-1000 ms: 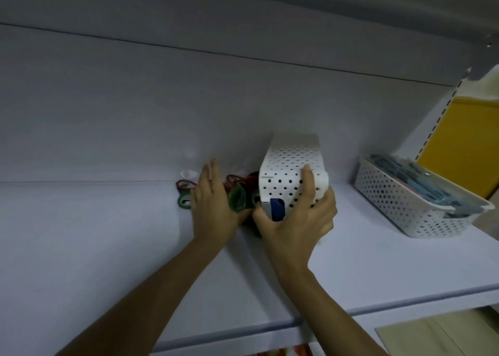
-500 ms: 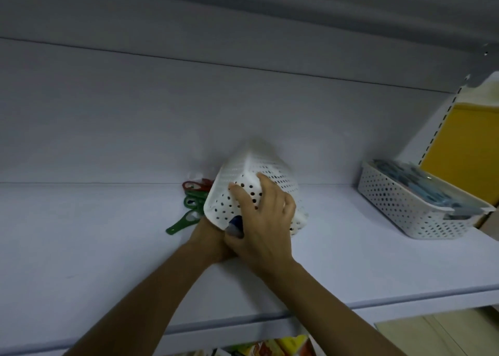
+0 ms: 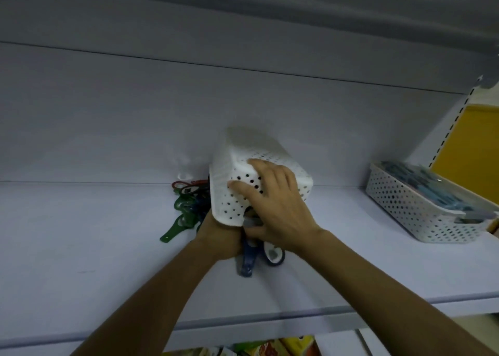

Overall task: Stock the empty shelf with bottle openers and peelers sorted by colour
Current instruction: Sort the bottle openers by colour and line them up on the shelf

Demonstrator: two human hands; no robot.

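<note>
A white basket with holes (image 3: 243, 191) is being held tipped over on the white shelf (image 3: 81, 247), near the back wall. Its open side is facing down and toward the left, so what is inside it is hidden. The right hand (image 3: 272, 207) is lying over the basket with its fingers spread on the holey wall and its thumb tucked under the near edge, gripping it. The left hand (image 3: 221, 237) is sitting under the basket's low corner; the basket is covering its fingers, so I cannot tell if it is holding anything.

A pile of small tools (image 3: 189, 207) is lying on the shelf, poking out at the basket's left side. Some are green, some are red, and they are mixed up together. A dark blue one (image 3: 247, 258) and a white one (image 3: 274, 253) are sticking out under the hands, toward the front. They are blurry, so I cannot tell which are openers and which are peelers.

There is lots of bare shelf on the left and in front, up to the front edge. At the right, well apart, a second white basket (image 3: 421, 212) is sitting, and the picture is cutting off its far end.
</note>
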